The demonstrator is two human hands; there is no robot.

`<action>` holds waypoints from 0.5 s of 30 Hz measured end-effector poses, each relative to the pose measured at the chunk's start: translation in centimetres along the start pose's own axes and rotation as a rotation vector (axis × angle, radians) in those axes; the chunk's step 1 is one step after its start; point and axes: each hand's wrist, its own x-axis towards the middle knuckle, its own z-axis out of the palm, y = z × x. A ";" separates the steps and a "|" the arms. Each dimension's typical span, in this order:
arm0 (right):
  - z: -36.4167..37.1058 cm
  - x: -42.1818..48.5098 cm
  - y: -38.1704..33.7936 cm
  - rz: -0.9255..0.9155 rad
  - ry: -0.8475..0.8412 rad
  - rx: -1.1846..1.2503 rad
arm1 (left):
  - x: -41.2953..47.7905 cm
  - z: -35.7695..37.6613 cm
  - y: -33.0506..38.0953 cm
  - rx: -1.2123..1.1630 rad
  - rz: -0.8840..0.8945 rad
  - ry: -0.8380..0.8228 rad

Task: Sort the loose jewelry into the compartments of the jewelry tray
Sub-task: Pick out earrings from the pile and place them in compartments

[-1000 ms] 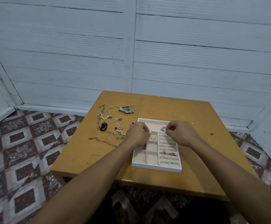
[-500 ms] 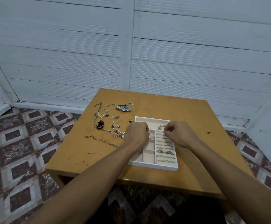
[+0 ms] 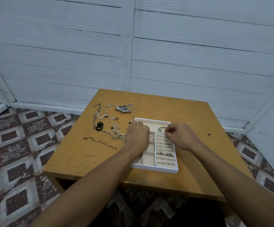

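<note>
Head view. Saw the jewelry tray lying flat on a wooden table, white-walled and beige inside. Found the left hand over the far end of the tray's left column, knuckles up and fingers curled under; could not tell what, if anything, was held. Found the right hand over the far end of the tray's right column of ring slots, fingertips drawn together as in a pinch; could not make out anything between them. Noted a coil of silver bangles in the tray's far compartment, between the two hands, and several rings seated in slots nearer the tray's front wall. Found the loose jewelry left of the tray: a wristwatch beyond its far-left corner, a pearl strand, a dark ring-like piece and a link chain well to its left. Saw patterned floor tiles further left of the tray.
</note>
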 end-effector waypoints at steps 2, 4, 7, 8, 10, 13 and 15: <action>0.1 0.1 -0.2 -0.001 0.006 0.005 | -0.3 -0.3 -0.2 -0.082 -0.013 0.023; 0.3 0.2 -0.5 -0.013 0.009 0.016 | -1.1 -0.6 -0.6 -0.177 -0.041 0.064; 0.8 0.6 -1.1 -0.039 -0.009 0.024 | -3.0 -0.6 -1.7 -0.246 -0.084 0.070; 1.1 0.8 -1.5 -0.052 -0.014 0.029 | -3.8 -0.5 -2.1 -0.262 -0.105 0.066; 1.8 1.4 -2.5 -0.071 -0.016 0.043 | -5.0 -0.3 -3.0 -0.291 -0.143 0.062; 2.9 2.3 -4.6 -0.116 -0.022 0.044 | -6.2 -0.6 -4.3 -0.327 -0.171 0.056; 3.6 3.1 -6.5 -0.160 -0.034 0.049 | -6.5 -1.1 -5.3 -0.331 -0.188 0.067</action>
